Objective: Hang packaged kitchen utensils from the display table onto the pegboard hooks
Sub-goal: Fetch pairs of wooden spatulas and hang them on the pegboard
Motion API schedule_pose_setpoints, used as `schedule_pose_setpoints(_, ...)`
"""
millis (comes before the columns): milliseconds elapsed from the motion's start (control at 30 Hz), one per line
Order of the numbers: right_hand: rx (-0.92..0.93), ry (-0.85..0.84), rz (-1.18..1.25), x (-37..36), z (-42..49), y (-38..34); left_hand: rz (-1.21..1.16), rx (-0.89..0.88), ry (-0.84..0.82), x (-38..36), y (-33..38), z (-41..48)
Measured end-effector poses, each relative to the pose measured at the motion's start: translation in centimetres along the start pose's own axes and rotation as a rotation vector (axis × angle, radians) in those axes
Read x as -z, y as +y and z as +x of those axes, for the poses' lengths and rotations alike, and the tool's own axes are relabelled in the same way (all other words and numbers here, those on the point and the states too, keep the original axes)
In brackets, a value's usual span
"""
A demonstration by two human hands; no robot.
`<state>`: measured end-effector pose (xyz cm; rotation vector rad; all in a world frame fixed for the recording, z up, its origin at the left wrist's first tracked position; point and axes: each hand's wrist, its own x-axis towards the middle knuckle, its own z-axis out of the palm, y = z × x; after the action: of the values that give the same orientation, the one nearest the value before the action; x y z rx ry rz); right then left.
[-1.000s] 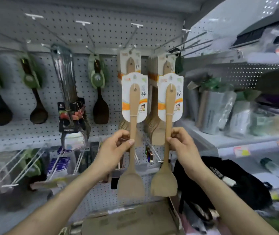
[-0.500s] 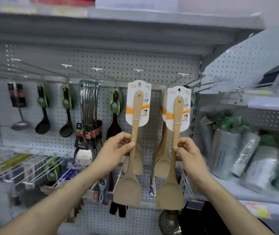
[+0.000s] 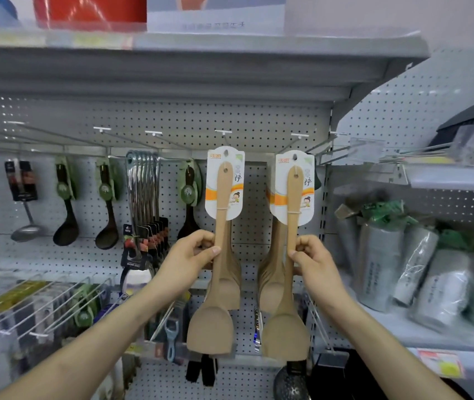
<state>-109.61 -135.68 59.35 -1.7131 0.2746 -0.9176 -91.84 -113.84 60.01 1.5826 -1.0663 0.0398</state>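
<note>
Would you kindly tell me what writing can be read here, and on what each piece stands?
"铲", probably: cards of the left spatula and right spatula.
Red logo atop each card: too blurred.
Black tag on the steel utensils: white lettering, too small.
White box on the top shelf: characters blurred.
Shelf price label: unreadable.

Pegboard wall (image 3: 258,122), grey shelf (image 3: 201,67) overhead (metal).
</note>
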Motion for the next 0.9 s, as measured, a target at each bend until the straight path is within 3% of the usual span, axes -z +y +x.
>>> schedule_pose_setpoints(900, -0.100, -0.004, -0.055, -0.4, 2.6, 1.2, -0.010, 0.128, 0.033, -0.6, -1.7, 2.9)
